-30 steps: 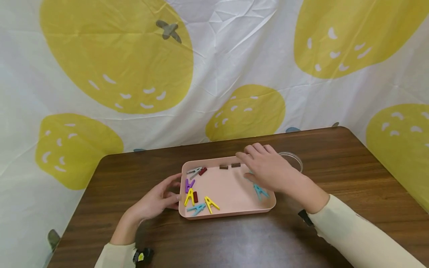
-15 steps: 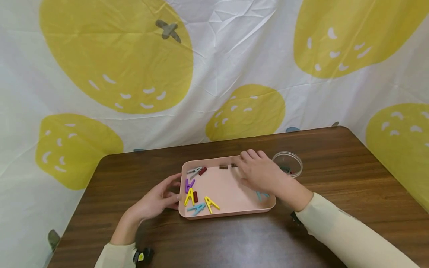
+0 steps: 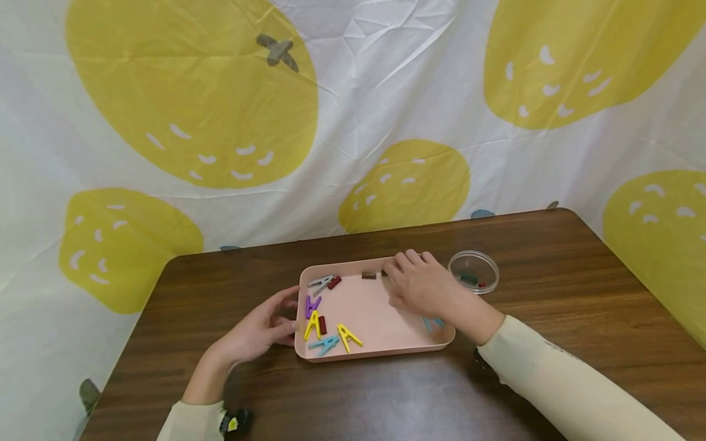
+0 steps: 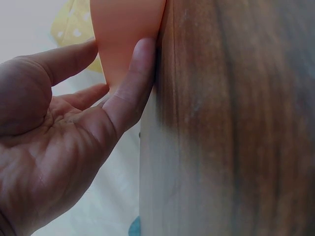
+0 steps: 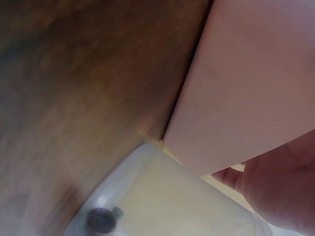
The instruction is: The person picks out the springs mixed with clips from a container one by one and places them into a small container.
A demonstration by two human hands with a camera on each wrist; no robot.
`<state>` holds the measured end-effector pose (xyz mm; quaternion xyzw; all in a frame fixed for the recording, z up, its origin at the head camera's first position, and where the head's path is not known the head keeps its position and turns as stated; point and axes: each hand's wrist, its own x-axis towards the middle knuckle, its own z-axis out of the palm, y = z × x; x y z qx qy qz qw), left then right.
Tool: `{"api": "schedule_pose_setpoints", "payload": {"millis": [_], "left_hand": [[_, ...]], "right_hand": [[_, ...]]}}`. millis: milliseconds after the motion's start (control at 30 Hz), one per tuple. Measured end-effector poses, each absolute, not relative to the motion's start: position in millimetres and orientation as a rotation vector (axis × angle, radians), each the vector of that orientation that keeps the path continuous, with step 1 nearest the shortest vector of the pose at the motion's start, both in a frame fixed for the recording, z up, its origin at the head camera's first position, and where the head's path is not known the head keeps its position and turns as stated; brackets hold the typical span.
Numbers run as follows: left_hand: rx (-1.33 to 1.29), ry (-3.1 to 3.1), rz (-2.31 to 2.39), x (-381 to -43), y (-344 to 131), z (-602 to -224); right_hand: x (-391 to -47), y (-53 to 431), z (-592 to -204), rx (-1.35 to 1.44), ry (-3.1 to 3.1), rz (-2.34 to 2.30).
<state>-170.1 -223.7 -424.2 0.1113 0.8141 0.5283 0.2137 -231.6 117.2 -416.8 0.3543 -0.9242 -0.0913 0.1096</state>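
Note:
A shallow pink tray (image 3: pixel 375 352) lies on the table. My left hand (image 3: pixel 256 327) rests against its left end, and in the left wrist view the fingertips touch the outer wall. Inside the tray, my right hand (image 3: pixel 421 285) reaches to the back right, fingertips at a dark coil spring (image 3: pixel 384 273) that they partly cover; I cannot tell whether they pinch it. Another dark coil spring (image 3: pixel 369 275) lies just left of it along the back wall. Partly hidden under the right hand is a light blue A-shaped plastic clip (image 3: pixel 432 323).
Along the tray's left side lie a grey clip (image 3: pixel 322 283), a purple clip (image 3: pixel 312 304), yellow clips (image 3: pixel 349 337), another light blue clip (image 3: pixel 325 345) and dark red cylinders (image 3: pixel 334 282). A round clear dish (image 3: pixel 491 269) with small green and red pieces stands right of the tray.
My right hand has moved left and down into the tray, from over the right-hand blue clip to the right dark spring. The dish has come into fuller view. My left hand has stayed put.

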Motion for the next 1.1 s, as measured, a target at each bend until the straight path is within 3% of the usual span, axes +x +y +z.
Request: {"api": "schedule_pose_setpoints", "payload": {"millis": [1100], "left_hand": [[0.334,2.240,1.473,-169.5,-223.7,-422.7]], "right_hand": [[-229.4,116.2,-412.7,1.055,-2.839,-0.255]]}}
